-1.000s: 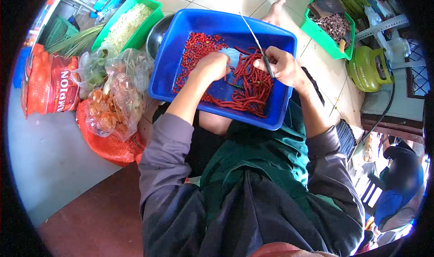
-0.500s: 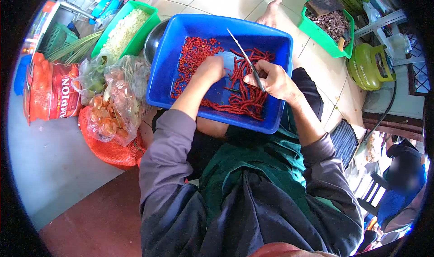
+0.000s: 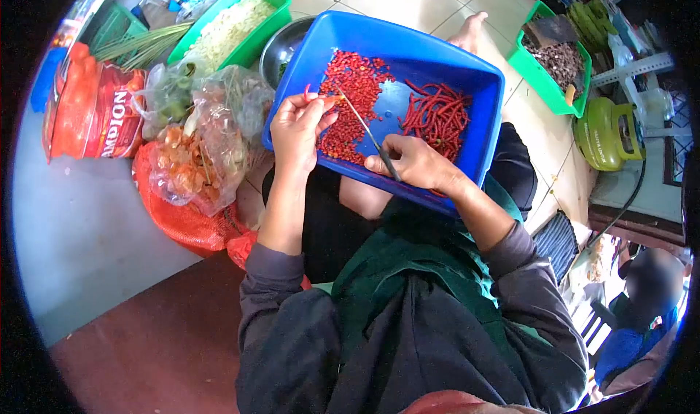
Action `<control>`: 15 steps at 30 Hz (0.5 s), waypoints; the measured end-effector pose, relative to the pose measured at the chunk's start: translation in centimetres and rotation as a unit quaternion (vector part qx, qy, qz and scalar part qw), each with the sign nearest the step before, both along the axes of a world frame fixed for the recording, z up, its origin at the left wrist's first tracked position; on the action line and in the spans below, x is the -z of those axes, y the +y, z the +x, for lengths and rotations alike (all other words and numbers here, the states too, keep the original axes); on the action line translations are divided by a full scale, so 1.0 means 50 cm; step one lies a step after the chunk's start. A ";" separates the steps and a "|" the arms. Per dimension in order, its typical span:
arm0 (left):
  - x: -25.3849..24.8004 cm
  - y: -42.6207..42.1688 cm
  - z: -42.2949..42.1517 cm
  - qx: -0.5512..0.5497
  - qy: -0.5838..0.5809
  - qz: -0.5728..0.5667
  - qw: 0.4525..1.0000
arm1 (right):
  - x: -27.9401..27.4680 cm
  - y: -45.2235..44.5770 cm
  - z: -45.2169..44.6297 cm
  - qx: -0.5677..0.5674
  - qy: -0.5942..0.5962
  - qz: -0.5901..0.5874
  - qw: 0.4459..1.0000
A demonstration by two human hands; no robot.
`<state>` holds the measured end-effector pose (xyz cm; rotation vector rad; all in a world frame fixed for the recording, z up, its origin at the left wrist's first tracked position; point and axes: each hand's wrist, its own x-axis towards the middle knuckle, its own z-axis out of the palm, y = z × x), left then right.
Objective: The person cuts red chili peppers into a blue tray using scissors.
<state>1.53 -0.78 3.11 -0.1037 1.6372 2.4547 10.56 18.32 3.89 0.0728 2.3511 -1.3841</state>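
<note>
A blue plastic tub [image 3: 408, 46] rests across my lap. Chopped red chili pieces [image 3: 346, 133] cover its left side, and whole red chilies [image 3: 437, 115] lie heaped on the right. Above the tub's left rim, my left hand [image 3: 297, 126] pinches red chili [image 3: 332, 102] between thumb and fingers; how many chilies is hard to make out. Wrapped round the dark handle of a knife [image 3: 362, 122] is my right hand [image 3: 412, 160], over the near side of the tub. The blade slants up and left, its tip close to the held chili.
Beside the tub's left end stand a metal bowl [image 3: 275, 53] and a green tray [image 3: 281, 17] of pale chopped pieces. Plastic bags [image 3: 233, 108] and a red sack [image 3: 171, 221] lie left. At right are another green tray [image 3: 525, 64], a gas cylinder [image 3: 601, 133] and a person [image 3: 642, 312].
My left hand has come up from inside the tub toward its left rim, now with chili in its fingers. The knife has moved left and nearer to me, close to that chili.
</note>
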 end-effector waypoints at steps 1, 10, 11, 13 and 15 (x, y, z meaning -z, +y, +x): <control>0.006 -0.006 0.005 -0.006 0.008 0.002 1.000 | -0.003 -0.012 -0.002 0.000 -0.001 0.002 1.000; 0.023 -0.018 0.032 -0.038 0.046 0.056 0.997 | -0.004 -0.046 -0.015 0.007 0.020 0.025 0.999; 0.024 -0.017 0.033 -0.039 0.046 0.055 0.997 | 0.000 -0.047 -0.015 0.010 0.022 0.022 0.999; 0.027 -0.017 0.033 -0.040 0.046 0.052 0.997 | 0.001 -0.048 -0.017 0.011 0.024 0.022 0.999; 0.026 -0.016 0.033 -0.041 0.045 0.052 0.997 | -0.002 -0.046 -0.018 0.008 0.024 0.030 0.999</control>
